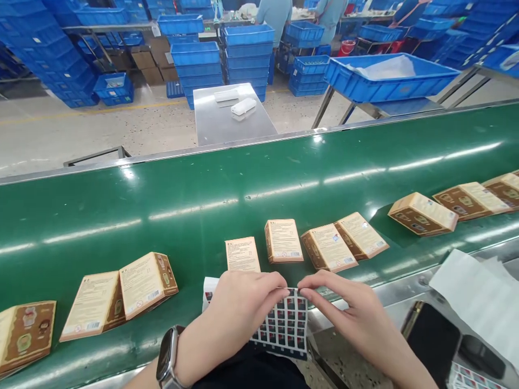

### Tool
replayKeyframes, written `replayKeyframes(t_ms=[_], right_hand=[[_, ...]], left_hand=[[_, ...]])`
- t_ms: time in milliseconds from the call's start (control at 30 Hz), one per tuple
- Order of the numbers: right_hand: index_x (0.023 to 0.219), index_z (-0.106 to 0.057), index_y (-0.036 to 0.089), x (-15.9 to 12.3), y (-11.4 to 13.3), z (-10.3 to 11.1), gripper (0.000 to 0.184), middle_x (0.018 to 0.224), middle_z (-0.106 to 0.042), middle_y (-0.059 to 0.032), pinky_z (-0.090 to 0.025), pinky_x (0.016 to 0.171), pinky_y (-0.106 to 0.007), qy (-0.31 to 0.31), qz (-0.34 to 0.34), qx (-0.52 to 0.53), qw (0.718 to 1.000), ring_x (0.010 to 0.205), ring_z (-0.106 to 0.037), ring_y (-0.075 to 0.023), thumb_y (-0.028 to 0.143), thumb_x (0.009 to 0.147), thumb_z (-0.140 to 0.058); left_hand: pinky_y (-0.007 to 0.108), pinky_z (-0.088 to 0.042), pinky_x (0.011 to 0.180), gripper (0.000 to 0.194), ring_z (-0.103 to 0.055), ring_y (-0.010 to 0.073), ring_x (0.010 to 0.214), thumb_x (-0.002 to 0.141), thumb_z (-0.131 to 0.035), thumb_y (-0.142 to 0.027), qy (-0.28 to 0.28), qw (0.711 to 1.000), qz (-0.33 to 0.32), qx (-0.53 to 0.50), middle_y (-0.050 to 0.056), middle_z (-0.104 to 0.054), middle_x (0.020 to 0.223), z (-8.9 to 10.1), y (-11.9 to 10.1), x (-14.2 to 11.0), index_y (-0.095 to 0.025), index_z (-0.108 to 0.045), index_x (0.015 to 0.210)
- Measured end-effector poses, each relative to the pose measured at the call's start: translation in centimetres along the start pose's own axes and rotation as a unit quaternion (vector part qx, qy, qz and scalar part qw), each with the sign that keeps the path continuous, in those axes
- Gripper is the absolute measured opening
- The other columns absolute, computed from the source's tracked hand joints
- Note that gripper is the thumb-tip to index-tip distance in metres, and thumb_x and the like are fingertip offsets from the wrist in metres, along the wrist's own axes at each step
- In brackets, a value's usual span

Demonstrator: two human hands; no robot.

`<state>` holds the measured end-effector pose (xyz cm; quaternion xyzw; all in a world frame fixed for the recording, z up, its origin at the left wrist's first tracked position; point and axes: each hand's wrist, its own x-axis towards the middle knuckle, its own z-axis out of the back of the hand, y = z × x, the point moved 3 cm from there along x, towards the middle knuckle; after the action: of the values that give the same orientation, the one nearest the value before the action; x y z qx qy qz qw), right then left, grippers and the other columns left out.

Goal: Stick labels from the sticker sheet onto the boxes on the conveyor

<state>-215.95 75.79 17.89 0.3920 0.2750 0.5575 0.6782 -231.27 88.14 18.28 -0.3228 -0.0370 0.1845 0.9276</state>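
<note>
Two-handed pose at the near side of the green conveyor belt [194, 183]; hangs by its top edge, before the belt, a label sheet [284, 327], held in the thumb-and-index pinch of the left hand [243, 302]; at the same edge, just beside, the right hand [359, 308], thumb and index tips nearly together, actual grip unclear; on the belt, folded brown-and-cream cartons [284, 240]; at right, dark phone [432, 337] near white paper [470, 297].
</note>
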Motion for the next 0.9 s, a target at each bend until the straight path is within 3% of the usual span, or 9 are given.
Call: replayKeyframes(t_ms=[100, 267, 333, 400, 467, 533, 600, 700, 900], right_hand=[[0.099, -0.063, 0.027, 0.1, -0.3, 0.6, 0.01, 0.089, -0.069, 0.0021, -0.051, 0.068, -0.026, -0.003, -0.004, -0.019, 1.0, 0.078, -0.065, -0.0164, 0.02, 0.099, -0.056], [0.105, -0.066, 0.023, -0.1, -0.9, 1.0, 0.017, 0.11, -0.067, -0.0067, -0.049, 0.092, -0.037, -0.1, 0.118, -0.088, 0.984, 0.106, -0.062, -0.0236, 0.012, 0.097, -0.056], [0.099, -0.07, 0.023, 0.0, -1.7, 0.9, 0.015, 0.114, -0.065, -0.0078, -0.049, 0.092, -0.039, -0.137, 0.115, -0.077, 0.981, 0.109, -0.06, -0.0251, 0.013, 0.096, -0.059], [0.092, -0.073, 0.024, 0.2, -3.0, 1.0, 0.01, 0.109, -0.065, -0.0075, -0.051, 0.087, -0.039, -0.192, 0.057, -0.033, 0.979, 0.102, -0.062, -0.0251, 0.02, 0.094, -0.063], [0.088, -0.073, 0.023, 0.6, -4.9, 1.0, 0.008, 0.092, -0.066, -0.0052, -0.052, 0.078, -0.036, -0.276, -0.042, 0.048, 0.959, 0.087, -0.063, -0.0227, 0.028, 0.092, -0.068], [0.09, -0.072, 0.021, 1.4, -7.0, 0.9, 0.015, 0.071, -0.062, -0.0004, -0.052, 0.063, -0.031, -0.345, -0.14, 0.172, 0.912, 0.066, -0.061, -0.0182, 0.036, 0.089, -0.071], [0.094, -0.071, 0.018, 2.7, -8.7, 0.5, 0.028, 0.06, -0.059, 0.003, -0.046, 0.047, -0.026, -0.367, -0.202, 0.291, 0.86, 0.048, -0.053, -0.0135, 0.043, 0.083, -0.076], [0.091, -0.069, 0.014, 4.8, -10.4, 0.2, 0.042, 0.06, -0.063, 0.0012, -0.039, 0.034, -0.022, -0.358, -0.239, 0.37, 0.824, 0.036, -0.047, -0.01, 0.046, 0.069, -0.085], [0.083, -0.071, 0.013, 6.1, -11.9, 1.1, 0.04, 0.058, -0.065, 0.0002, -0.032, 0.027, -0.019, -0.389, -0.264, 0.352, 0.809, 0.031, -0.042, -0.0068, 0.044, 0.062, -0.085]], left_hand=[[0.025, -0.035, 0.059, 0.019, -0.067, 0.0142, 0.068, 0.103, -0.045, -0.034, 0.014, 1.0, 0.002, 0.0, -0.006, -0.071, 0.079, -0.4, -0.2, 0.8, -0.026, -0.061, 0.094], [0.027, -0.038, 0.061, 0.017, -0.068, 0.0166, 0.071, 0.101, -0.049, -0.034, 0.015, 0.997, 0.074, -0.017, -0.007, -0.072, 0.079, -1.2, -0.5, 2.5, -0.026, -0.061, 0.092], [0.028, -0.041, 0.062, 0.015, -0.068, 0.0178, 0.072, 0.099, -0.051, -0.034, 0.01, 0.994, 0.103, -0.023, -0.007, -0.072, 0.079, -1.5, -0.3, 3.2, -0.027, -0.062, 0.092], [0.03, -0.044, 0.062, 0.014, -0.067, 0.019, 0.073, 0.099, -0.051, -0.033, 0.006, 0.992, 0.122, -0.018, -0.006, -0.072, 0.08, -1.9, -0.1, 3.9, -0.026, -0.062, 0.093], [0.035, -0.051, 0.073, 0.014, -0.068, 0.0216, 0.086, 0.099, -0.051, -0.029, -0.009, 0.994, 0.105, 0.008, -0.002, -0.074, 0.093, -2.4, 0.3, 4.7, -0.024, -0.062, 0.091], [0.047, -0.048, 0.097, 0.014, -0.062, 0.0266, 0.115, 0.097, -0.053, -0.024, -0.016, 0.998, 0.031, 0.046, 0.003, -0.068, 0.124, -3.2, 0.3, 5.5, -0.02, -0.061, 0.087], [0.056, -0.03, 0.115, 0.014, -0.041, 0.0301, 0.14, 0.096, -0.054, -0.021, -0.004, 0.995, -0.062, 0.079, 0.005, -0.051, 0.148, -4.3, 0.2, 6.3, -0.018, -0.06, 0.083], [0.056, -0.022, 0.12, 0.016, -0.031, 0.0275, 0.147, 0.097, -0.053, -0.02, 0.025, 0.986, -0.123, 0.107, 0.009, -0.046, 0.152, -5.9, 0.2, 7.2, -0.017, -0.06, 0.083], [0.053, -0.028, 0.118, 0.015, -0.034, 0.0274, 0.146, 0.095, -0.054, -0.019, 0.042, 0.979, -0.128, 0.153, 0.013, -0.052, 0.147, -6.9, -0.7, 8.7, -0.016, -0.064, 0.085]])
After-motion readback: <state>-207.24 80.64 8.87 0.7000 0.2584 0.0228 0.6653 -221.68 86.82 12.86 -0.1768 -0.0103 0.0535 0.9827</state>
